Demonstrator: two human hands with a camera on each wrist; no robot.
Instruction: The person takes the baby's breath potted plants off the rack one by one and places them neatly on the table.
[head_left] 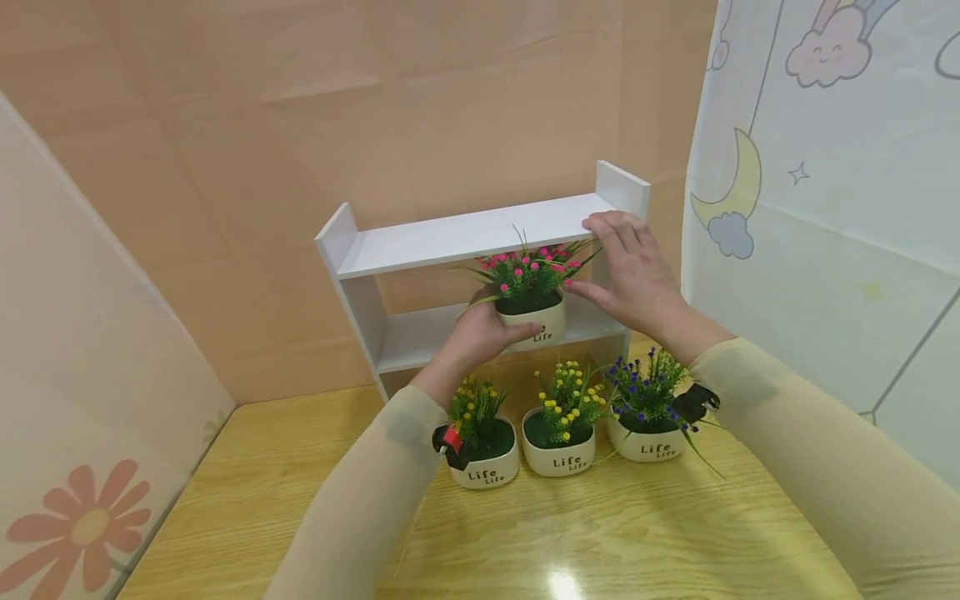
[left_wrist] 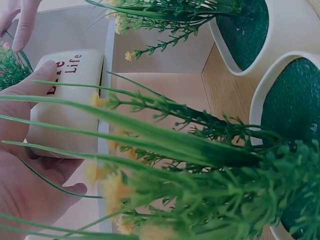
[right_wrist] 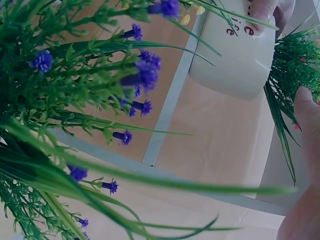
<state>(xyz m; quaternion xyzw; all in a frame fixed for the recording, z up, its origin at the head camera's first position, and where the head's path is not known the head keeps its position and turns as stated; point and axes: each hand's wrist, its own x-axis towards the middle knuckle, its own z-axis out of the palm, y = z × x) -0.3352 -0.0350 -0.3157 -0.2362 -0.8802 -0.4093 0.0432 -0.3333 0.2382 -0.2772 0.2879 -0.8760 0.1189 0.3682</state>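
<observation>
My left hand (head_left: 478,335) grips a cream pot (head_left: 553,315) marked "Life", its thumb across the front and its fingers round the left side. Pink flowers (head_left: 534,265) and grass blades rise from this pot, just under the upper board of a white two-tier shelf (head_left: 480,233). In the left wrist view, the pot (left_wrist: 75,117) overlaps the lower board's edge. My right hand (head_left: 637,271) has its fingertips at the upper board's front edge, near the right end. Its thumb points at the pink flowers; in the right wrist view that thumb (right_wrist: 304,102) lies beside the leaves.
Before the shelf, on the wooden table (head_left: 600,533), stand two pots with yellow flowers, one left (head_left: 487,469) and one in the middle (head_left: 558,454), and a purple-flowered pot (head_left: 648,442) at right. Patterned white sheets (head_left: 825,192) flank the table; a tan backdrop (head_left: 450,100) hangs behind.
</observation>
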